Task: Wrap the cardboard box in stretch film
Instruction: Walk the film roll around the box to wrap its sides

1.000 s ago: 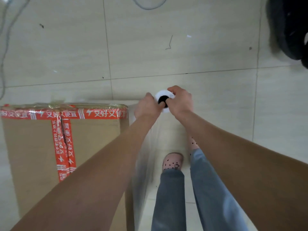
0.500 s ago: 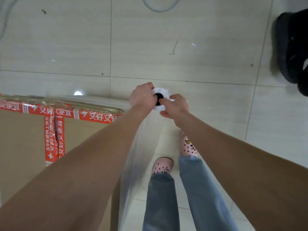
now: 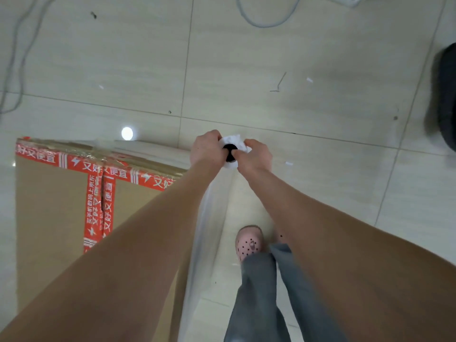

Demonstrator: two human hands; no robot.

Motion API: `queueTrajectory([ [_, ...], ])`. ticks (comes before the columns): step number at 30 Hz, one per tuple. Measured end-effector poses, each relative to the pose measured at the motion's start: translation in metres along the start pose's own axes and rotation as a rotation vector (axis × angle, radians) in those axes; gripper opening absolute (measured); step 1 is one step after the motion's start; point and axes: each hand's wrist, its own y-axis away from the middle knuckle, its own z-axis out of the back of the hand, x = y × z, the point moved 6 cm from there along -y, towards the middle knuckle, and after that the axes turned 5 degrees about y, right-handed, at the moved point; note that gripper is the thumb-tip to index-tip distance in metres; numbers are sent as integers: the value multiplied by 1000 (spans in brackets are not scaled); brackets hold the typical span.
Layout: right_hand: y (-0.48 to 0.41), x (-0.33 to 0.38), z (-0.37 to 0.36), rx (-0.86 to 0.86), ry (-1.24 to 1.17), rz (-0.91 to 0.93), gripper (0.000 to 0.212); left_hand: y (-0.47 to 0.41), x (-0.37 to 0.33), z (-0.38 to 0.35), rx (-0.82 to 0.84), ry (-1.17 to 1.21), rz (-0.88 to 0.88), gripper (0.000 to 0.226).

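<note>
**Firmly gripped, a film roll hangs beside a sealed carton**

Both of the person's hands are clenched on the white roll of clear stretch film (image 3: 230,154), held out in front and seen end-on, its black core hole facing up. The left hand (image 3: 207,150) wraps the roll's left side with curled fingers. The right hand (image 3: 256,156) grasps the right rim, a fingertip at the edge of the core.

A clear sheet of film (image 3: 209,230) drops from the roll and runs down beside the right side of the large brown cardboard box (image 3: 49,206). The box stands on the pale tiled floor (image 3: 296,58) to the person's left, partly under the left forearm. Its flaps are shut and sealed with red tape printed in white characters (image 3: 98,211), one band along the far top edge and twin strips down the centre seam. What the box holds cannot be seen. Glossy, wrinkled film lies over its far top edge.

Below the roll are a pink perforated clog (image 3: 249,243) and grey trouser legs (image 3: 259,292). A grey cable (image 3: 266,21) loops across the floor at the top, a dark rounded object (image 3: 444,99) sits at the right edge, and a round spot of reflected light (image 3: 127,133) shines just beyond the box.
</note>
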Motion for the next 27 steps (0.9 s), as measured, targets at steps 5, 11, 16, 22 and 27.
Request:
queueTrajectory([
  [5,0,4,0,-17,16,-17,47,1,-11,1,44,-92,-118,39],
  [11,-6,19,3,-5,101,-34,51,-6,-33,16,32,-276,-379,25],
  [16,-13,48,-4,-65,151,-4,47,-26,-4,40,-20,11,-73,16],
  [22,-25,87,-13,-73,285,109,33,-47,26,41,102,320,208,30],
  [27,-30,99,-20,-43,415,127,28,-53,-21,58,41,-165,-327,32],
])
